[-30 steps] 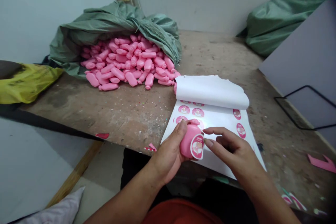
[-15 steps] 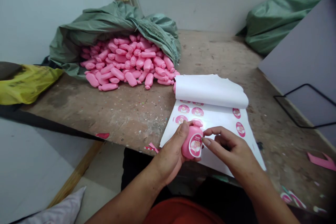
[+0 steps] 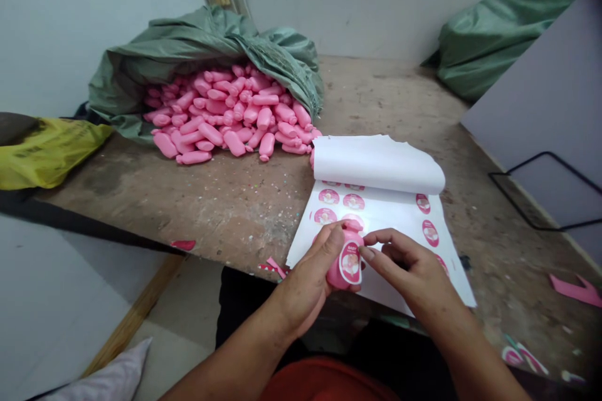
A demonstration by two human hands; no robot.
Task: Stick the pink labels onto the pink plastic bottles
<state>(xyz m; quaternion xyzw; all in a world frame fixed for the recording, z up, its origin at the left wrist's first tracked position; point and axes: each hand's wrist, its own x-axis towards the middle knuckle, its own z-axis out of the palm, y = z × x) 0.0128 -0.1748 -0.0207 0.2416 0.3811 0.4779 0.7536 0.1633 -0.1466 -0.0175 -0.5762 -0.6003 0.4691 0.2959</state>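
Note:
My left hand (image 3: 308, 272) is wrapped around a small pink plastic bottle (image 3: 336, 272), its neck end tilted up and away. An oval pink-and-white label (image 3: 350, 262) with the word BABY and a picture lies on the bottle's front. At the label's right edge, the thumb and forefinger of my right hand (image 3: 407, 263) come together, closed on that edge; the other fingers are curled. Below both hands lies a sheet of labels (image 3: 385, 213) with several ovals left on it, its top folded back in a white roll. The bottle's back is hidden by my left hand.
A green sack (image 3: 188, 31) spills many pink bottles (image 3: 226, 113) at the back left. Nearby are a yellow bag (image 3: 51, 150), another green sack (image 3: 489, 37), a black wire frame (image 3: 540, 219), and pink scraps (image 3: 574, 288) along the table (image 3: 235, 200).
The bottle has turned slightly in my left hand, so its label faces me more squarely. My right fingertips have stayed at the label's edge, moving only slightly.

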